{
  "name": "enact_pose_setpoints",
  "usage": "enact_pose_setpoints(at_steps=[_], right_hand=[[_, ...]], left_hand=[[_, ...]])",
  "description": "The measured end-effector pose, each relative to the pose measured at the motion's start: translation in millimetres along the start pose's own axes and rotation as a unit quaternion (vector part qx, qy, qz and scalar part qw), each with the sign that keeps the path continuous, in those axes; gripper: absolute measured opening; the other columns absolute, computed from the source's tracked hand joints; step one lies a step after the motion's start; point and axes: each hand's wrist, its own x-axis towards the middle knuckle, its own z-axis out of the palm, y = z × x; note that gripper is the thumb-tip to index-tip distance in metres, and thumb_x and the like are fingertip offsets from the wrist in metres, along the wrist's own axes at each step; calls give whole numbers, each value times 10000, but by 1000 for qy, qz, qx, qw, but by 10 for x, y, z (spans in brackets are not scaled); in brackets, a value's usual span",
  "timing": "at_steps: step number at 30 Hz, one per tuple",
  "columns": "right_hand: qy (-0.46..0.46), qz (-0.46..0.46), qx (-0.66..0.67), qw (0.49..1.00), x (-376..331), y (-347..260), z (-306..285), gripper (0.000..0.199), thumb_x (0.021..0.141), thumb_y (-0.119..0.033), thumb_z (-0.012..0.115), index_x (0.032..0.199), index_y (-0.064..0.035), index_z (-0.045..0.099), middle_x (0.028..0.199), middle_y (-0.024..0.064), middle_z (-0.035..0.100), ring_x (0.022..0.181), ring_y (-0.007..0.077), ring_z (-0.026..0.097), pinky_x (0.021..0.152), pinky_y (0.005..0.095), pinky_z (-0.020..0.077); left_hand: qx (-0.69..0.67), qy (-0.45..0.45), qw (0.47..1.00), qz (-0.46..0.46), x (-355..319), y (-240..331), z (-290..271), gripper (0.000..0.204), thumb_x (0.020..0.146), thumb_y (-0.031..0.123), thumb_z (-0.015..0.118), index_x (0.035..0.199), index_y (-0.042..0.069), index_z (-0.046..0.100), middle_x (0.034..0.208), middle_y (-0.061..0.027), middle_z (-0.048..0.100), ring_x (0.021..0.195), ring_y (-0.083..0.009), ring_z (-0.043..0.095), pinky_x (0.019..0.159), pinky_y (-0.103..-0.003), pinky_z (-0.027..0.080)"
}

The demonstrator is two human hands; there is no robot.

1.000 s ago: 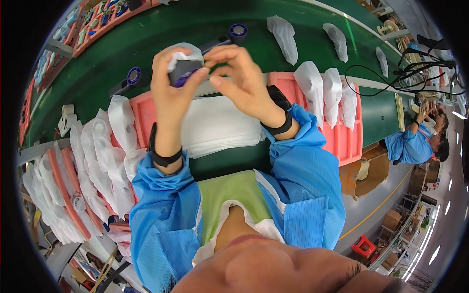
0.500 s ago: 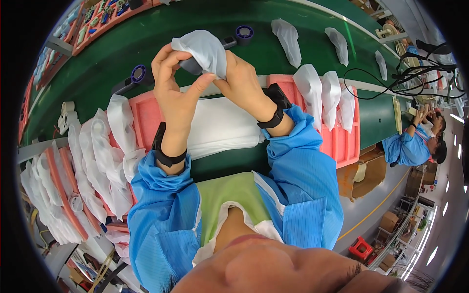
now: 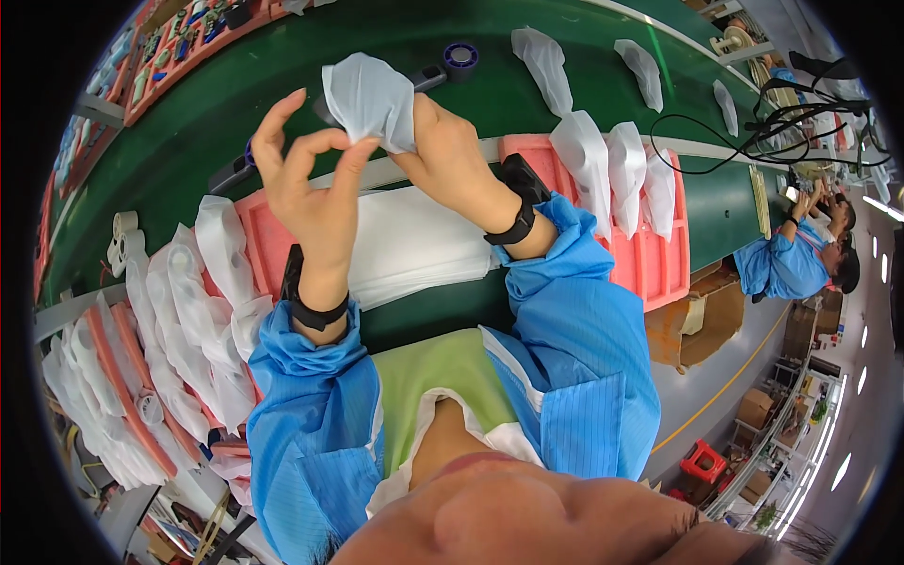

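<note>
My right hand (image 3: 450, 158) grips a small white foam pouch (image 3: 369, 97) and holds it up over the green conveyor belt (image 3: 282, 85). The pouch hides whatever is inside it. My left hand (image 3: 315, 193) is just left of the pouch, thumb and forefinger curled in a ring, fingers apart, touching only its lower edge. Both wrists carry black bands, and the sleeves are blue. Below the hands a stack of flat white foam sheets (image 3: 414, 247) lies on a pink tray (image 3: 264, 247).
Filled white pouches (image 3: 603, 155) stand in a pink tray (image 3: 659, 273) to the right, and more pouches (image 3: 188, 320) pile up on the left. Loose pouches (image 3: 541, 52) and dark round parts (image 3: 460, 56) ride the belt. Another person in blue (image 3: 791, 254) works at far right.
A dark part with a blue ring, held in both hands a second ago, is now covered by the white pouch. My left hand has let go and moved slightly away.
</note>
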Motion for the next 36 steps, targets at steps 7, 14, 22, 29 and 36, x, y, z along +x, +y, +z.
enact_pose_setpoints(at_steps=[7, 14, 22, 29, 36], right_hand=[[-227, 79, 251, 938, 65, 428, -429, 358, 801, -203, 745, 998, 26, 554, 814, 181, 629, 725, 291, 638, 627, 345, 494], [37, 246, -126, 960, 204, 1498, -317, 351, 820, -257, 724, 1019, -1, 588, 847, 193, 670, 796, 364, 652, 712, 405, 510], [64, 262, -299, 915, 63, 1978, 204, 511, 760, -103, 663, 1235, 24, 521, 1213, 223, 565, 1089, 421, 564, 907, 441, 486], [90, 95, -221, 967, 142, 1931, 275, 652, 635, -12, 701, 1267, -20, 542, 1242, 178, 547, 1103, 410, 522, 932, 448, 473], [86, 138, -310, 937, 192, 1874, 258, 592, 600, -57, 747, 1165, -16, 575, 1179, 143, 571, 1087, 366, 537, 903, 426, 473]], left_hand=[[-98, 22, 982, -162, -20, -407, 88, 167, 744, 109, 800, 813, 54, 659, 1107, -82, 634, 1004, -204, 583, 881, -317, 445], [-89, -298, 936, -167, -403, -253, 422, 214, 744, 140, 790, 845, 48, 625, 972, -97, 636, 801, -227, 652, 694, -322, 504], [114, -502, 856, -47, -977, -84, 620, 321, 711, 269, 807, 873, 89, 596, 862, -91, 555, 765, -291, 622, 642, -384, 505], [102, -479, 872, -24, -1087, -182, 686, 192, 742, 200, 770, 809, 89, 628, 862, -86, 560, 778, -295, 625, 668, -388, 514], [77, -495, 863, -58, -1005, -244, 700, 100, 770, 152, 732, 783, 86, 658, 868, -80, 587, 788, -295, 627, 681, -387, 510]])
